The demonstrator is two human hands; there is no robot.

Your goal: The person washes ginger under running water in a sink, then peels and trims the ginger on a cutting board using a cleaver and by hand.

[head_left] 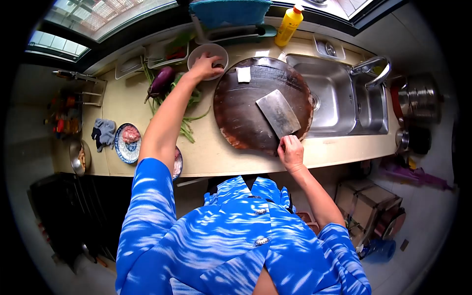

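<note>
My left hand [206,67] reaches over the rim of a white bowl [198,52] at the back of the counter, its fingers apart and partly inside; the bowl's contents are mostly hidden. My right hand [291,151] is closed round the handle of a cleaver [278,114], whose broad blade lies over the round dark wooden chopping board [236,115]. A small white square piece [243,74] sits near the board's far edge. The board is wet-looking, with worn patches along its near rim.
Left of the board lie an eggplant [162,81] and green stalks [187,129]. Further left are a plate [127,155] of minced meat, a grey cloth [103,133] and a metal bowl [78,157]. A yellow bottle [289,25] stands behind; a steel sink [329,93] is right.
</note>
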